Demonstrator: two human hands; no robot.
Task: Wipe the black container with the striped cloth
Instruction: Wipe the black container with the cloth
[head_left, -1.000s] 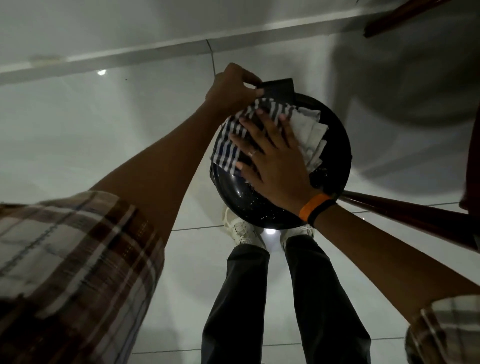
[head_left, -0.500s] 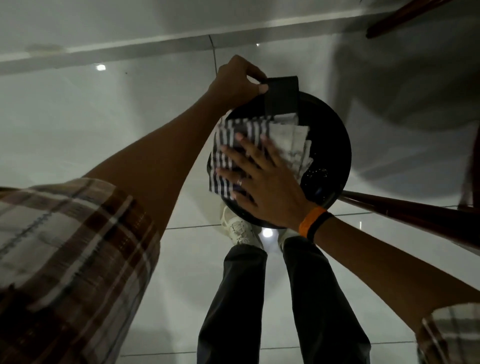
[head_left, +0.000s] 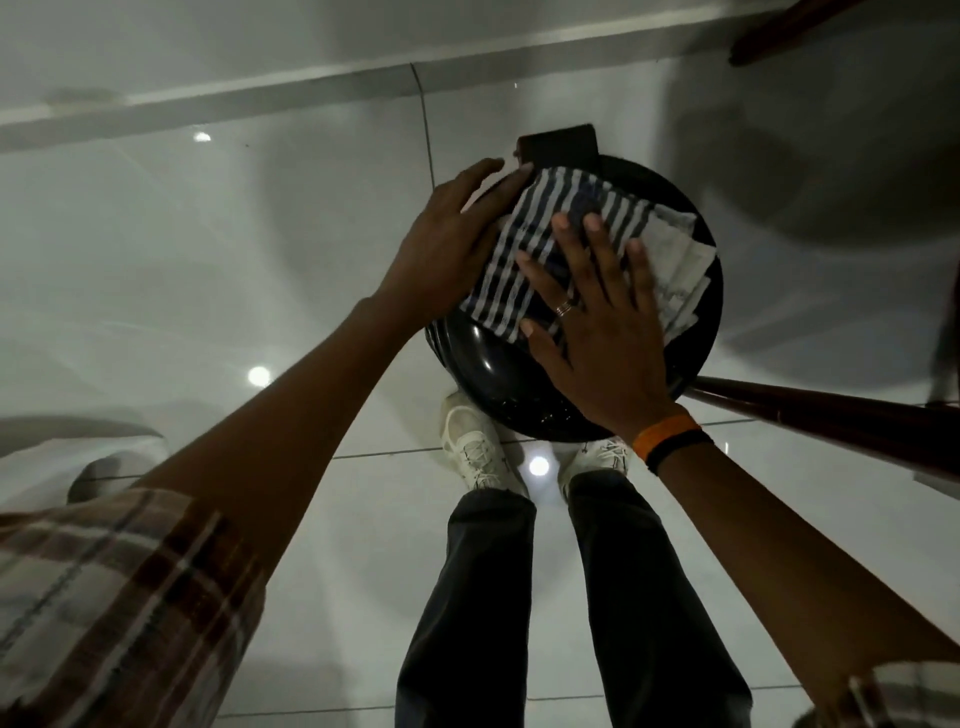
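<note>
The round black container (head_left: 498, 374) is seen from above, its flat black handle (head_left: 558, 148) pointing away from me. A blue-and-white striped cloth (head_left: 540, 228) lies folded across its inside. My right hand (head_left: 608, 332), with a ring and an orange wristband, presses flat on the cloth with fingers spread. My left hand (head_left: 441, 244) lies along the container's left rim, fingers stretched toward the handle and touching the cloth's edge. Its thumb is hidden.
A dark wooden bar (head_left: 831, 415) runs out from under the container to the right. My legs and white shoes (head_left: 475, 452) stand on glossy pale floor tiles below. Another wooden piece (head_left: 789, 26) shows at the top right corner.
My left hand has let go of the handle and moved down onto the container's left rim. My right hand has slid the cloth up and to the right across the container.
</note>
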